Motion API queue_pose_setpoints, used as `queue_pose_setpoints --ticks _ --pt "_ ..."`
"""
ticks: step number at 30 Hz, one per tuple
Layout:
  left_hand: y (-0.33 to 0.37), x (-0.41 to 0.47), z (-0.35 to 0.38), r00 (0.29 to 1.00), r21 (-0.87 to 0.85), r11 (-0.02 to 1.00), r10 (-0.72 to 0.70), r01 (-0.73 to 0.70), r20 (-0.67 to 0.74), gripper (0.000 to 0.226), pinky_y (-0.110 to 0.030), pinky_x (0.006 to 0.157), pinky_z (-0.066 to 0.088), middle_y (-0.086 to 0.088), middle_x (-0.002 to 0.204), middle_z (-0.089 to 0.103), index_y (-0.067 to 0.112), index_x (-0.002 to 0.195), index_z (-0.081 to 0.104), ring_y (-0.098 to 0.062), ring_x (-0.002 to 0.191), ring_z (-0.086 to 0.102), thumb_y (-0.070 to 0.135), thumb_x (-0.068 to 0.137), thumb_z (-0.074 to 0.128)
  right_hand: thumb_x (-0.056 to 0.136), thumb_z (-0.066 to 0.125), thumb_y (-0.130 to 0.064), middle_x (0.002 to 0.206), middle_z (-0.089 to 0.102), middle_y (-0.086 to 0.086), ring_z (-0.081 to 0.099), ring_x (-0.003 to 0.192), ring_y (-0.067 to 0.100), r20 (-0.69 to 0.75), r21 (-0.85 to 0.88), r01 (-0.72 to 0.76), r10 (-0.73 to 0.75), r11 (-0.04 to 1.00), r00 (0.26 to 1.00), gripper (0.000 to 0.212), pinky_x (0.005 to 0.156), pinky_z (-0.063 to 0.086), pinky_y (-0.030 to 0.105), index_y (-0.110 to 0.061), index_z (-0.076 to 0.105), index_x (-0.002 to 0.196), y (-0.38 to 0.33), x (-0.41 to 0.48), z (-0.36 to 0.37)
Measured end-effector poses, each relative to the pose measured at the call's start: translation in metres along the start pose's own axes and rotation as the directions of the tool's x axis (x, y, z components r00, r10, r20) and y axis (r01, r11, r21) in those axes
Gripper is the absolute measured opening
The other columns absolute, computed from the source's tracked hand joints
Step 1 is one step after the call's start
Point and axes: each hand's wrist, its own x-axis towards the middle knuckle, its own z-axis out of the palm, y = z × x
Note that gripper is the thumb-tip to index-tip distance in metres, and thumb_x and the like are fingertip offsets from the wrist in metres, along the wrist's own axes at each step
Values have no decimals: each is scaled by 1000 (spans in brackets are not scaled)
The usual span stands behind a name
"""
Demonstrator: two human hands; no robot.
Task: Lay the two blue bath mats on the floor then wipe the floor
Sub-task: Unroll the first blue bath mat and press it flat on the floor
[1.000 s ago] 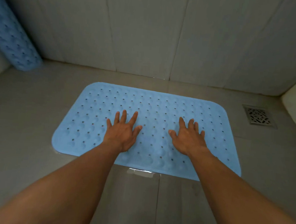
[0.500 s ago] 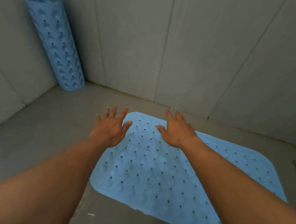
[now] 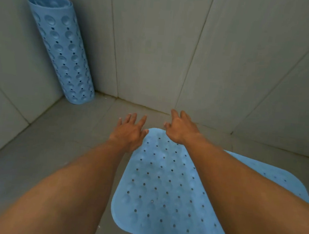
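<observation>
- You face a grey tiled floor [image 3: 49, 144] that meets pale tiled walls [image 3: 156, 51], with dark grout lines between the tiles.
- The flat bath mat [image 3: 161, 189] is blue, dotted with small holes and round bumps. It lies spread out on the floor, and your right forearm hides part of its right side.
- Well beyond the flat bath mat's far-left corner, the rolled bath mat [image 3: 62, 51] stands on end where two walls meet. It tilts back against the tiles with its suction cups facing out, well apart from both of your hands.
- Your left hand [image 3: 129, 131] is palm down just off the flat bath mat's left edge, near its far corner. The fingers are straight and spread, the thumb tip is by the mat's rim, and it holds nothing.
- Your right hand [image 3: 180, 128] is palm down over the flat bath mat's far corner. Its fingers stretch past the far edge toward the wall, loose and grasping nothing.
- You cannot tell whether either palm touches the surface beneath it.
- Both forearms reach forward. The left one is over bare floor beside the flat bath mat, and the right one crosses above it.
</observation>
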Motion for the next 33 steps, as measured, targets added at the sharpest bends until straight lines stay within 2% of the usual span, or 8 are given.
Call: queue_pose_setpoints --ticks 6,9,11,13,16,24,30,33 --pt "24 35 65 990 17 992 127 -128 62 60 -44 121 -1 -14 165 -1 17 158 -1 -28 152 -3 40 106 19 105 28 -44 166 -7 10 -4 153 29 150 -51 -56 63 997 987 64 119 7 57 -19 5 159 46 22 72" --pt "31 45 96 982 88 980 175 -181 66 64 -45 122 -3 -12 165 -4 22 158 -3 -29 152 -5 49 100 5 105 15 -49 166 -15 6 -12 152 27 194 -100 -96 114 990 974 63 119 -2 59 -24 -4 159 72 29 105" --pt "30 48 116 985 59 983 175 -175 15 74 -44 122 -4 -10 165 0 26 158 3 -30 152 -2 55 90 -5 101 4 -53 166 -13 2 -11 153 25 133 -117 -91 106 989 985 62 119 -4 59 -31 -9 158 86 26 129" --pt "27 51 132 985 22 988 154 -153 -74 69 -45 121 1 -10 164 13 26 157 16 -30 152 8 53 95 6 93 -5 -55 167 -8 -1 -9 153 23 -6 -112 -79 79 991 997 67 120 -5 58 -36 -8 157 93 23 148" --pt "25 55 139 986 3 990 143 -144 -89 63 -47 121 7 -9 164 15 28 157 20 -28 152 10 52 98 16 94 -2 -56 167 -2 1 -6 154 24 -77 -103 -74 66 992 995 66 120 -7 56 -37 -3 158 96 23 158" --pt "26 57 137 993 29 993 116 -116 -22 62 -44 121 -4 -4 165 -5 31 158 5 -25 152 -7 52 100 13 100 10 -54 167 5 6 0 154 26 -118 -60 -71 63 996 991 61 121 0 57 -35 8 158 100 25 162" --pt "29 57 138 992 53 992 120 -118 -47 62 -47 121 4 -8 165 6 28 158 14 -28 152 3 50 100 15 100 9 -54 167 -4 6 -8 153 25 -95 -78 -72 65 994 993 60 120 -5 57 -37 -3 157 101 26 161" --pt "29 60 137 992 55 991 120 -118 -33 64 -46 122 1 -8 166 2 28 158 8 -28 152 -1 52 98 8 99 7 -54 167 -3 7 -6 153 26 -100 -90 -70 61 993 993 62 120 -5 58 -35 -1 157 100 28 160"
